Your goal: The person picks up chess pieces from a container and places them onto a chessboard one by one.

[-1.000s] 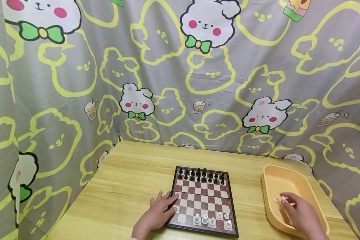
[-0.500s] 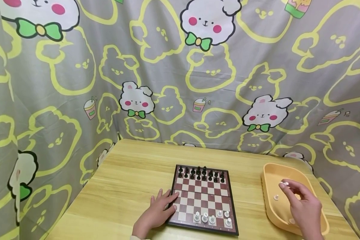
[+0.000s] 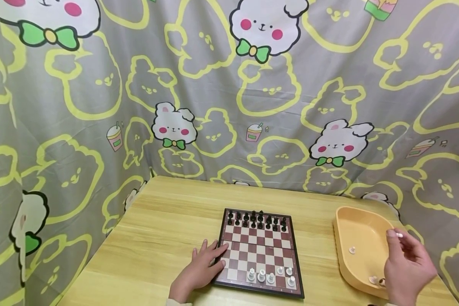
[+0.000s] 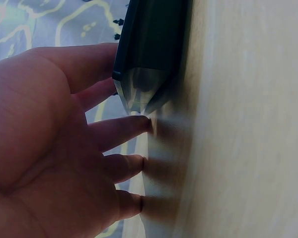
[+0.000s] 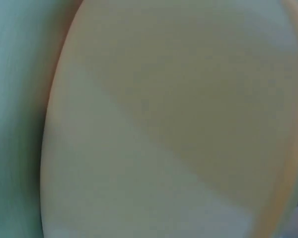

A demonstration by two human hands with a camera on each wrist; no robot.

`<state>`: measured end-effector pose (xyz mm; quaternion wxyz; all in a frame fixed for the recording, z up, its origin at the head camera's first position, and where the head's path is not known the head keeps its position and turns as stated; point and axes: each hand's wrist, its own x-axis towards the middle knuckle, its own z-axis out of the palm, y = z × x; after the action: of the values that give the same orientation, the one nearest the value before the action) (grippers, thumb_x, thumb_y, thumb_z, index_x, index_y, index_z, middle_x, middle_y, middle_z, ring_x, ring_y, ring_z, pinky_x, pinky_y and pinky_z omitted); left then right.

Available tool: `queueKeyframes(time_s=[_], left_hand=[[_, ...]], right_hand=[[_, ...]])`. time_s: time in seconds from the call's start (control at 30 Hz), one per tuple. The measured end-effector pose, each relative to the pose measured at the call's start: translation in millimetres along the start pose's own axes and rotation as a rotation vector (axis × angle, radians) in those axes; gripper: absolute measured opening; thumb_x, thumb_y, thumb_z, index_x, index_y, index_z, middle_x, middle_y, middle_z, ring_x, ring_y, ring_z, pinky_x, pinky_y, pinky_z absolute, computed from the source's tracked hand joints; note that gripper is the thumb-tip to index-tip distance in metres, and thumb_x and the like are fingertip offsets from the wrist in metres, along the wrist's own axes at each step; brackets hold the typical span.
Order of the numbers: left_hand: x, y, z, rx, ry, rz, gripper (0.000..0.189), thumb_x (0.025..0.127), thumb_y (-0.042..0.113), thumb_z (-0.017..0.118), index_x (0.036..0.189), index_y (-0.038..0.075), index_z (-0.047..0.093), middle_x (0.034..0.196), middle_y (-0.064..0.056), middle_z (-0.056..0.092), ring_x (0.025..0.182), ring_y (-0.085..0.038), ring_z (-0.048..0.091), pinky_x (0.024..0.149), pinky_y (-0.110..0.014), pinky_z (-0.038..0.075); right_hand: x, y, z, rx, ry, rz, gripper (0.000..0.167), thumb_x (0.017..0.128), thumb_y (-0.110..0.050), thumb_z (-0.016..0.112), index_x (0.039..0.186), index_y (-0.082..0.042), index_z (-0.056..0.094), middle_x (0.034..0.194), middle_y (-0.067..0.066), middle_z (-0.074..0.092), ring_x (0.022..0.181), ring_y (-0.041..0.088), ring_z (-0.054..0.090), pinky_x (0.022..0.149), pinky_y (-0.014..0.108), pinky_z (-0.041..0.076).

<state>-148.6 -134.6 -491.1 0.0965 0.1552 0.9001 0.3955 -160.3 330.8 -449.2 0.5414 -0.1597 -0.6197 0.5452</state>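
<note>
Between the thumb and fingers of my right hand (image 3: 410, 264) is a small white chess piece (image 3: 399, 235), its kind too small to tell. That hand is over the right side of an orange tray (image 3: 338, 255). White pieces lie in the tray, one left of centre (image 3: 352, 250) and one near its front (image 3: 372, 279). My left hand (image 3: 199, 267) lies at the left edge of the chessboard (image 3: 248, 253), thumb and index finger on its surface. In the left wrist view, other fingertips of the left hand (image 4: 44, 134) touch the table beside the dark board.
Black chess pieces (image 3: 253, 219) stand in two rows at the board's far end. Several white pieces (image 3: 262, 275) stand near its front right. The wooden table (image 3: 153, 238) meets a grey patterned curtain (image 3: 222, 97) at the back. The tray's inside (image 5: 154, 119) fills most of the right wrist view.
With the white piece pinched, my right hand has come up from the tray's bottom and moved right to the tray's far-right side. My left hand stays on the board's edge.
</note>
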Motion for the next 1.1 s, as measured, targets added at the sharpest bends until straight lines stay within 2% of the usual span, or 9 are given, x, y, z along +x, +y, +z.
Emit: queueKeyframes(time_s=[0.1, 0.2, 0.33, 0.47, 0.6, 0.7, 0.83, 1.0, 1.1], left_hand=[[-0.3, 0.1, 0.2, -0.003, 0.0, -0.002, 0.05, 0.104, 0.031, 0.06, 0.15, 0.013, 0.056, 0.159, -0.032, 0.036, 0.149, -0.062, 0.012, 0.112, -0.081, -0.001], [-0.7, 0.3, 0.2, -0.006, 0.001, -0.004, 0.05, 0.104, 0.031, 0.06, 0.151, 0.014, 0.056, 0.159, -0.032, 0.036, 0.149, -0.062, 0.012, 0.113, -0.08, -0.002], [-0.6, 0.6, 0.2, -0.006, -0.001, -0.006, 0.05, 0.104, 0.031, 0.06, 0.151, 0.014, 0.056, 0.159, -0.032, 0.036, 0.149, -0.061, 0.012, 0.113, -0.08, -0.002], [0.1, 0.6, 0.4, -0.005, -0.003, -0.008, 0.05, 0.104, 0.031, 0.06, 0.151, 0.014, 0.056, 0.159, -0.033, 0.036, 0.149, -0.061, 0.012, 0.113, -0.081, -0.001], [0.9, 0.3, -0.3, -0.006, -0.005, -0.012, 0.05, 0.105, 0.032, 0.059, 0.151, 0.014, 0.055, 0.159, -0.032, 0.035, 0.15, -0.061, 0.011, 0.113, -0.08, -0.002], [1.4, 0.0, -1.6, -0.008, -0.003, -0.011, 0.05, 0.105, 0.031, 0.059, 0.151, 0.014, 0.055, 0.16, -0.032, 0.035, 0.15, -0.061, 0.01, 0.113, -0.08, -0.002], [1.8, -1.1, -3.3, -0.008, -0.003, -0.002, 0.05, 0.105, 0.03, 0.06, 0.152, 0.012, 0.055, 0.16, -0.032, 0.035, 0.15, -0.06, 0.011, 0.113, -0.08, -0.002], [1.6, -1.1, -2.3, -0.009, -0.007, 0.003, 0.05, 0.105, 0.028, 0.06, 0.152, 0.011, 0.054, 0.159, -0.032, 0.035, 0.15, -0.061, 0.011, 0.113, -0.081, -0.001], [1.0, -0.4, -1.1, -0.01, -0.008, 0.002, 0.05, 0.105, 0.028, 0.06, 0.152, 0.011, 0.054, 0.159, -0.032, 0.036, 0.15, -0.06, 0.011, 0.113, -0.08, -0.001]], right_hand=[[-0.2, -2, 2, 0.018, -0.009, -0.043, 0.026, 0.087, 0.0, 0.08, 0.104, 0.019, 0.073, 0.085, -0.011, 0.076, 0.069, -0.001, 0.064, 0.067, 0.011, 0.051], [-2.6, -6, 7, 0.12, -0.045, -0.081, 0.026, 0.086, 0.004, 0.079, 0.102, 0.023, 0.07, 0.085, -0.007, 0.077, 0.069, 0.002, 0.065, 0.067, 0.011, 0.052], [-9.4, -15, 18, 0.196, -0.107, -0.074, 0.025, 0.085, 0.008, 0.078, 0.1, 0.026, 0.068, 0.083, -0.002, 0.077, 0.066, 0.006, 0.063, 0.063, 0.012, 0.05], [-18.2, -26, 32, 0.142, -0.197, -0.1, 0.021, 0.086, 0.01, 0.076, 0.101, 0.023, 0.069, 0.085, -0.006, 0.076, 0.067, 0.004, 0.061, 0.063, 0.011, 0.048], [-23.4, -39, 52, 0.226, -0.295, -0.151, 0.018, 0.084, 0.016, 0.073, 0.098, 0.026, 0.067, 0.087, -0.002, 0.076, 0.072, 0.005, 0.062, 0.066, 0.011, 0.049], [-26.6, -56, 67, 0.262, -0.371, -0.214, 0.014, 0.084, 0.019, 0.072, 0.096, 0.025, 0.068, 0.087, -0.003, 0.076, 0.072, 0.004, 0.061, 0.063, 0.01, 0.046], [-34.3, -75, 85, 0.232, -0.48, -0.295, 0.012, 0.082, 0.02, 0.072, 0.095, 0.02, 0.071, 0.086, -0.005, 0.074, 0.072, 0.004, 0.057, 0.061, 0.011, 0.041], [-49.3, -71, 100, 0.16, -0.664, -0.313, 0.018, 0.081, 0.019, 0.075, 0.097, 0.01, 0.075, 0.085, -0.003, 0.072, 0.073, 0.004, 0.057, 0.061, 0.012, 0.043], [-63.7, -70, 103, 0.09, -0.778, -0.364, 0.021, 0.081, 0.013, 0.079, 0.099, 0.001, 0.078, 0.086, -0.001, 0.072, 0.075, 0.004, 0.059, 0.063, 0.012, 0.045]])
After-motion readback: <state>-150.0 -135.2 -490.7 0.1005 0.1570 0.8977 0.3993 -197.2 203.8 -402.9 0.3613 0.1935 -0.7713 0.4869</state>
